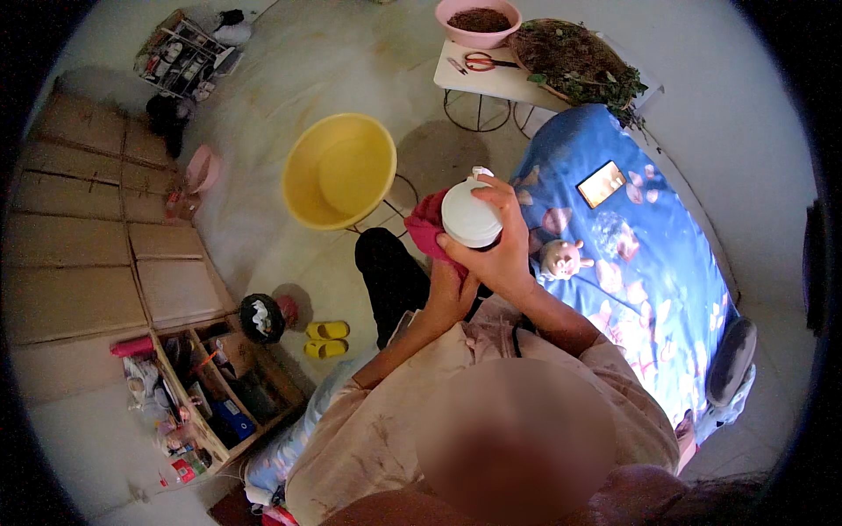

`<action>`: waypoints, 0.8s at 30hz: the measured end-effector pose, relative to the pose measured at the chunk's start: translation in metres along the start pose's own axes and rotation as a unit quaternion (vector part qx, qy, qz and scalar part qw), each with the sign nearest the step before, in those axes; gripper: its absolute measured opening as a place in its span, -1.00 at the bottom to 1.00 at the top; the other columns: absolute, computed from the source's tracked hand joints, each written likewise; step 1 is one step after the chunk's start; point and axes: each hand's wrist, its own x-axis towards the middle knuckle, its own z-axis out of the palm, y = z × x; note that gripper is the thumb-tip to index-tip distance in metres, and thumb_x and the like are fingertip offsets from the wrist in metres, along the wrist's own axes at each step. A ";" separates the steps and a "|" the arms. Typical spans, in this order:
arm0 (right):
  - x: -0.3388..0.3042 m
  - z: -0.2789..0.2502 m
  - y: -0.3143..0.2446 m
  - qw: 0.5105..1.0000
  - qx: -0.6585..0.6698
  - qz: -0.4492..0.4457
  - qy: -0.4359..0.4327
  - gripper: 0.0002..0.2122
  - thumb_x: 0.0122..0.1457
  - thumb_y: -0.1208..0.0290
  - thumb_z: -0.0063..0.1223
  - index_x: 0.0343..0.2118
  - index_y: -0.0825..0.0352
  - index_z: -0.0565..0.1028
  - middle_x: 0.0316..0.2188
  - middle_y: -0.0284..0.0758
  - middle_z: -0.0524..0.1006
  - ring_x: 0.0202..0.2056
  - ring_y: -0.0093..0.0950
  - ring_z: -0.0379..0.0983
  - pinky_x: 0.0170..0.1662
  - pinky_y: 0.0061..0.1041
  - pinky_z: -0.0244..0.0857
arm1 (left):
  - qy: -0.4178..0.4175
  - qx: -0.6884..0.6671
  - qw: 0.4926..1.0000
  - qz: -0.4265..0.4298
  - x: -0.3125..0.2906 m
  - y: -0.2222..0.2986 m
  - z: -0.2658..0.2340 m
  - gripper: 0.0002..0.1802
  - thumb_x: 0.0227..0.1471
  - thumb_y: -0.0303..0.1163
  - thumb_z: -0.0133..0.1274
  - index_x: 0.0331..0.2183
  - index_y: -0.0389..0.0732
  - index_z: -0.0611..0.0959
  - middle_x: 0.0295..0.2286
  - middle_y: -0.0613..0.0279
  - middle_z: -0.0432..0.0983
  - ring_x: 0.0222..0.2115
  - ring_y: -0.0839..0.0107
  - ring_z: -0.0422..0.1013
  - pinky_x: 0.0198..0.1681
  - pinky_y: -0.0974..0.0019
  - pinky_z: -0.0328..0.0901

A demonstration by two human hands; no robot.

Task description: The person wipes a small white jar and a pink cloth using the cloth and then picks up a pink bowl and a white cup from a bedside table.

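Observation:
A round white lid or container top (469, 213) with a small white tab at its far edge is in front of me, above my knees. My right hand (510, 241) curls around its right side, fingers over the far edge and thumb at the near edge. Against its left side bunches a dark pink cloth (425, 226). My left hand (451, 279) is closed on that cloth from below, most of its fingers hidden by the cloth and the white thing. What lies beneath the white top is hidden.
Ahead stands a yellow basin (338, 171) on a wire stand. To the right, a bed with a blue flowered cover (667, 254) bears a phone (602, 184) and a pig figure (562, 259). Scissors (482, 61) lie on a white table. Yellow slippers (326, 330) and an open drawer unit (197, 373) are left.

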 end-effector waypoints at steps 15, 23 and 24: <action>-0.007 -0.005 -0.019 0.987 0.147 -0.020 -0.062 -0.39 -0.27 0.33 0.43 -0.12 0.25 0.32 -0.04 -0.01 0.39 -0.03 -0.19 0.39 0.00 -0.31 0.28 | -0.022 -0.546 0.791 -0.277 -0.034 -0.078 -0.017 -0.37 0.10 -0.01 0.02 0.07 -0.21 0.35 0.00 0.12 0.37 -0.01 0.37 0.33 0.03 0.22 0.25; 0.005 -0.001 -0.016 0.989 0.086 -0.118 0.023 -0.36 -0.32 0.40 0.47 -0.13 0.27 0.30 -0.02 0.01 0.35 -0.06 -0.14 0.40 -0.04 -0.28 0.31 | 0.076 -0.616 0.696 -0.361 -0.026 -0.037 0.008 -0.42 0.18 0.02 -0.14 0.07 -0.18 0.34 -0.01 0.14 0.38 -0.04 0.31 0.36 0.01 0.23 0.29; 0.003 0.000 -0.014 0.989 0.086 -0.118 0.022 -0.36 -0.32 0.40 0.47 -0.13 0.27 0.30 -0.02 0.01 0.35 -0.06 -0.14 0.40 -0.04 -0.28 0.31 | 0.089 -0.613 0.693 -0.369 -0.027 -0.036 0.008 -0.42 0.19 0.02 -0.16 0.07 -0.18 0.34 -0.01 0.15 0.38 -0.05 0.30 0.37 0.00 0.24 0.30</action>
